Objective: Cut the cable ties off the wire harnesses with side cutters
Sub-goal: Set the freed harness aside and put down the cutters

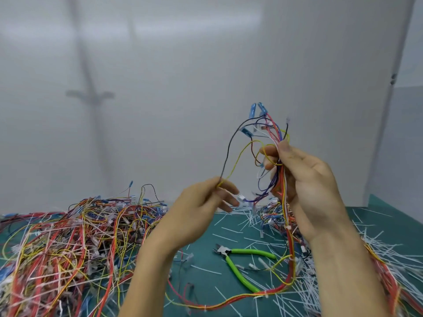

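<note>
My right hand (304, 179) grips a wire harness (271, 131) of red, yellow, blue and black wires and holds it up in the air; blue connectors stick out at its top. The harness tail hangs down to the green mat (206, 277) and loops along it. My left hand (201, 209) pinches a black and a yellow wire of the same harness, pulled out to the left. The side cutters (240, 261) with bright green handles lie on the mat below my hands, held by neither hand.
A large tangled pile of wire harnesses (68, 243) covers the mat's left side. Several cut white cable ties (377, 255) are strewn over the right side and centre, with more harnesses (389, 282) at the right edge. White walls enclose the back and right.
</note>
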